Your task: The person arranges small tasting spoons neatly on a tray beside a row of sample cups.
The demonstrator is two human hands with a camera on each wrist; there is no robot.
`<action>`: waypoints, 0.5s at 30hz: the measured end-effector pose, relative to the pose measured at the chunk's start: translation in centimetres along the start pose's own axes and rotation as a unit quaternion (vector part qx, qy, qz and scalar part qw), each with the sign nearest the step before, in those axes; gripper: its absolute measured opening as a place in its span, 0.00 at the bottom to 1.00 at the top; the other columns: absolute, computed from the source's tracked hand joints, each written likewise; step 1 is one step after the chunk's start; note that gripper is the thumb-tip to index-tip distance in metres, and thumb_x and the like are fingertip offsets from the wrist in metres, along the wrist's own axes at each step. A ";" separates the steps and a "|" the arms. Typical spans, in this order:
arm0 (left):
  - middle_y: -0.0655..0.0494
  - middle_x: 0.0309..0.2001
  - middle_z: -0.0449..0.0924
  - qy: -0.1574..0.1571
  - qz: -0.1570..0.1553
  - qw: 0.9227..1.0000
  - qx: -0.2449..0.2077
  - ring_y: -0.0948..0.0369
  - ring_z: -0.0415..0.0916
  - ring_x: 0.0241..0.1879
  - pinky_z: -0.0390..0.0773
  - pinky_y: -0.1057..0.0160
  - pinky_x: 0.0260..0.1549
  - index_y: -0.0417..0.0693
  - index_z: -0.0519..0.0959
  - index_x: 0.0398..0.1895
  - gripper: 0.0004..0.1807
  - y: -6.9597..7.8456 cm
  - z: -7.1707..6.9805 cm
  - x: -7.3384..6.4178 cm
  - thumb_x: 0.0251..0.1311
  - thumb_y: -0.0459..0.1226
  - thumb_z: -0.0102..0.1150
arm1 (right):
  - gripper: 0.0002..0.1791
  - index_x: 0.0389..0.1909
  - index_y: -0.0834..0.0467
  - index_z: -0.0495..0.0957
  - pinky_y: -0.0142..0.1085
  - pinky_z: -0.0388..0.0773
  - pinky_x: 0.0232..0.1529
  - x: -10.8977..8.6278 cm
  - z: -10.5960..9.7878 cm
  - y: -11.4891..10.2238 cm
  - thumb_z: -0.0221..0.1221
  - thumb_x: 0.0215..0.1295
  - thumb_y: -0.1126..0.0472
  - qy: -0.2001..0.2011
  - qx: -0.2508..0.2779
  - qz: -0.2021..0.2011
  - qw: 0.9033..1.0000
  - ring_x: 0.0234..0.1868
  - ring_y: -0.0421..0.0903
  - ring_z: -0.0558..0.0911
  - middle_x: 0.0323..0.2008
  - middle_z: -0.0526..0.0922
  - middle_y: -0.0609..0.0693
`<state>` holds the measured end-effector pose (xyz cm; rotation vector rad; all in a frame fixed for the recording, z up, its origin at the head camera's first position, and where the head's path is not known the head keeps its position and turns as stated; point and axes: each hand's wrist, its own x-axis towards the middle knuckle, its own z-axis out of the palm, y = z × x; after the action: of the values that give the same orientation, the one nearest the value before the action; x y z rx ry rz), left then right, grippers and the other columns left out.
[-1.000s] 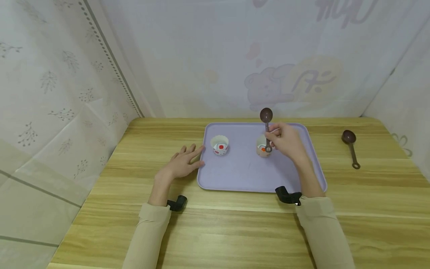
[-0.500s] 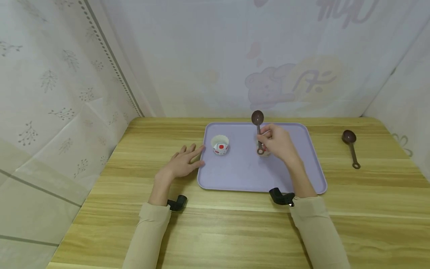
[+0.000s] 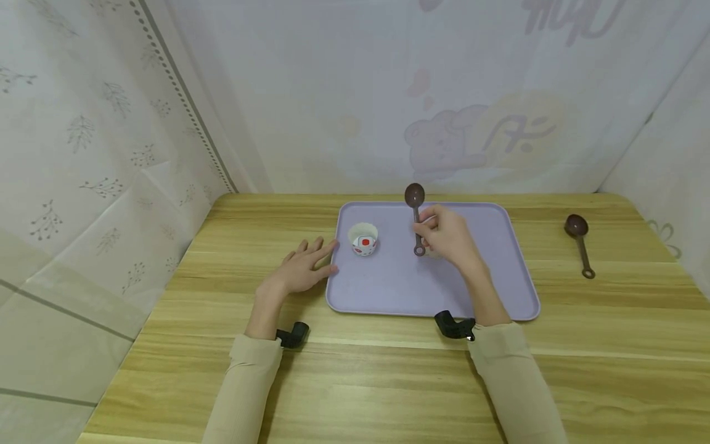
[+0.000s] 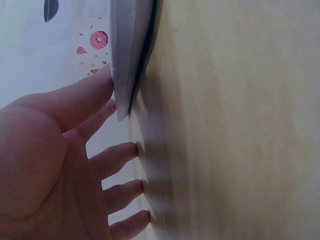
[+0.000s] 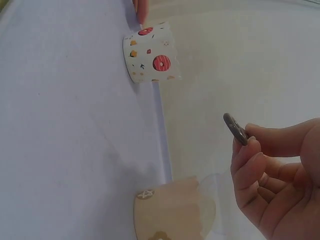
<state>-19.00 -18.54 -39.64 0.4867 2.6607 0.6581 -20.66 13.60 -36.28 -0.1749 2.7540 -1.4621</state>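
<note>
The right hand [image 3: 448, 237] pinches a brown measuring spoon [image 3: 417, 217] by its handle above the lilac tray [image 3: 388, 280]; the left hand [image 3: 301, 268], fingers spread, touches the tray's left rim. A low swing could topple the nearby tan paper cup [image 5: 167, 212]

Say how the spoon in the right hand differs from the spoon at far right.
The held spoon is pinched in the right hand above the tray; the far-right spoon lies on the table. In the head view, the held spoon runs nearly straight up the picture, while the far-right spoon slants more. Both are dark brown, with a ring-ended handle.
</note>
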 end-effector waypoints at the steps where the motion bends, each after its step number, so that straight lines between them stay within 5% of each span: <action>1: 0.39 0.80 0.40 0.000 0.000 1.000 0.000 0.34 0.30 0.77 0.35 0.33 0.72 0.55 0.51 0.82 0.36 0.0 0.0 0.0 0.76 0.52 0.48 | 0.12 0.47 0.66 0.76 0.32 0.76 0.25 0.0 0.1 0.0 0.62 0.70 0.62 -0.001 0.001 0.000 1.000 0.30 0.57 0.85 0.33 0.87 0.59; 6: 0.39 0.80 0.40 0.001 0.001 1.000 0.000 0.34 0.30 0.77 0.35 0.32 0.72 0.55 0.51 0.82 0.36 0.0 0.0 -0.1 0.76 0.52 0.47 | 0.11 0.46 0.66 0.77 0.32 0.76 0.23 0.0 0.9 -0.3 0.62 0.69 0.63 -0.006 0.003 0.003 1.000 0.27 0.52 0.84 0.32 0.87 0.59; 15: 0.39 0.80 0.40 0.003 -0.001 1.000 0.004 0.35 0.30 0.77 0.35 0.33 0.72 0.56 0.51 0.82 0.36 -0.1 0.0 0.0 0.76 0.53 0.47 | 0.11 0.46 0.66 0.77 0.32 0.76 0.25 0.2 1.7 -0.5 0.62 0.69 0.63 -0.004 0.006 0.000 1.000 0.30 0.59 0.86 0.33 0.88 0.60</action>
<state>-19.00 -18.61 -39.66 0.4848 2.6702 0.6496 -20.71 11.90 -36.79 -0.1789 2.7381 -1.4737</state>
